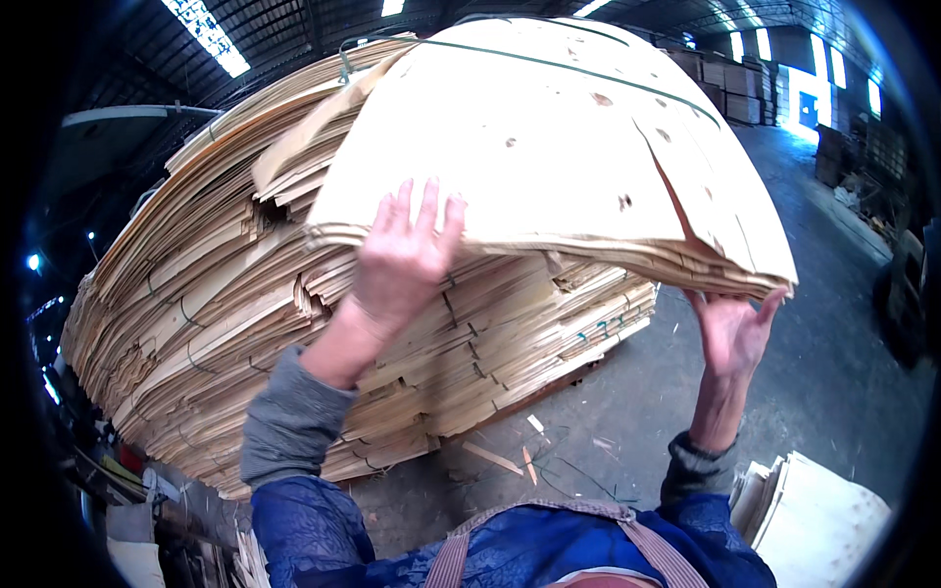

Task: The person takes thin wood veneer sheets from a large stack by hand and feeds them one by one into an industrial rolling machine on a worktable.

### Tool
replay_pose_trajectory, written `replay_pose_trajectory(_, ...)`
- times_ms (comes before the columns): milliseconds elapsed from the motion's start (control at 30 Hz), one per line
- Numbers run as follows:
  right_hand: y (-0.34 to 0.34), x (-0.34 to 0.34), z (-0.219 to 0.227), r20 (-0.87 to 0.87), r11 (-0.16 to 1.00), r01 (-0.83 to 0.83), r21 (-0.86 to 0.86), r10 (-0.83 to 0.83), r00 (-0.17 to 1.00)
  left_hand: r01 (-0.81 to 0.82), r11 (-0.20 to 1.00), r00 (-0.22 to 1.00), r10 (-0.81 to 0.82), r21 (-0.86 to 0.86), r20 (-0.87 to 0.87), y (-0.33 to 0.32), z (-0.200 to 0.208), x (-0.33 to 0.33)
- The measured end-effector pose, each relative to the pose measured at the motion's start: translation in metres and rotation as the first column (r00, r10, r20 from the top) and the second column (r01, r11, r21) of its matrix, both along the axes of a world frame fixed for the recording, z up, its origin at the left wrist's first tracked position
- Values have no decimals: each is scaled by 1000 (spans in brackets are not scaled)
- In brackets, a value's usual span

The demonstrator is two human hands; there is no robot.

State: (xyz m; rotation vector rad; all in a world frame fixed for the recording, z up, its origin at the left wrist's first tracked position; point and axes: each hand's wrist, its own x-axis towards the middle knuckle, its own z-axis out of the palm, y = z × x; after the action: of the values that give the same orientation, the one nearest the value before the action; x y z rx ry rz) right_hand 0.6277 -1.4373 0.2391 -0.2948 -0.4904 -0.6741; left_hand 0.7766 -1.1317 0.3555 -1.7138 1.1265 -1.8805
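A bundle of pale wood veneer sheets (470, 137) lies on top of a tall veneer stack (216, 265), its near edge reaching toward me. Dark knots and a long split mark the top sheet. Across its far part runs a green strap (559, 64). My left hand (407, 255) rests on the bundle's near left edge, fingers stretched out flat on the top sheet. Under the near right corner is my right hand (730, 323), palm up, fingers and thumb apart, bearing against the sheets from below. Part of its fingers is hidden beneath the bundle.
Wood scraps (495, 459) and loose strap pieces lie on the grey floor (647, 402). More veneer sheets (814, 519) stand at the lower right. Stacked boards (730, 88) sit near a bright doorway (806, 103) at the far right. Dark machinery (907, 284) lines the right side.
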Motion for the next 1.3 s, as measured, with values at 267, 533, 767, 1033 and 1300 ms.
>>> replay_pose_trajectory(267,-124,79,-152,-523,956,231,181,-105,846,54,994,887,-89,-90,-452,-70,-152,-36)
replay_pose_trajectory(533,-199,153,-341,-437,986,-13,167,86,896,109,956,-212,-244,-271,-946,-114,-96,-56)
replay_pose_trajectory(767,-276,146,-392,-590,975,-60,216,179,787,-247,413,534,-697,-877,-478,-151,-81,165)
replay_pose_trajectory(1033,-304,120,-418,-674,982,-178,-57,94,732,-515,181,-481,-870,-838,108,-143,-160,159)
replay_pose_trajectory(1300,-262,184,-363,-776,870,-490,52,344,529,-412,70,-249,-968,-909,38,-176,-147,68)
